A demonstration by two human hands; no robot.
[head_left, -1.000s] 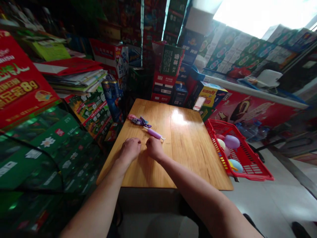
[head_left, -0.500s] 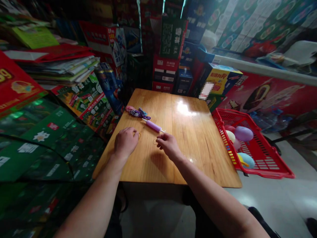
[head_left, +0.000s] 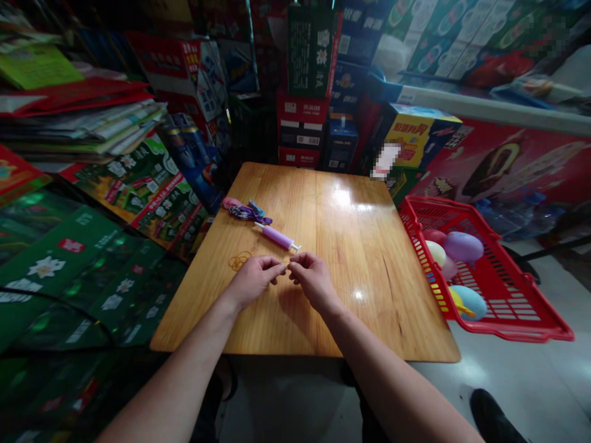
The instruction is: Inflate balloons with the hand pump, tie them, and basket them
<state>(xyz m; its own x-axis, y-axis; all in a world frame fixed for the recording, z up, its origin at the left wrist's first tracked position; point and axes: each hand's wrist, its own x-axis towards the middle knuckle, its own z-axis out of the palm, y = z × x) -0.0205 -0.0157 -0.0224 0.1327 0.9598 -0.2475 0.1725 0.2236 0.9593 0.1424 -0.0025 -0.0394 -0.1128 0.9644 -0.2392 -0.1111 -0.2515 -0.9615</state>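
My left hand [head_left: 258,278] and my right hand [head_left: 314,280] meet fingertip to fingertip above the wooden table [head_left: 360,246]. Both are closed in a pinch on a thin yellowish rubber band [head_left: 287,261], of which only a sliver shows between the fingers. A loose pile of rubber bands [head_left: 240,261] lies left of my left hand. Just beyond my fingers rests a purple balloon pump [head_left: 277,237] with a white handle and nozzle. Past its nozzle is a bunch of deflated balloons [head_left: 247,212] in purple, blue and pink.
A red plastic basket [head_left: 510,335] with several inflated balloons [head_left: 464,247] stands right of the table. Stacked green cartons [head_left: 69,264] crowd the left side, below a pile of papers [head_left: 106,126]. More boxes [head_left: 302,123] stand behind the table.
My left hand has moved right, away from the pile of rubber bands, to meet my right hand. The pile is now uncovered. The view has shifted slightly.
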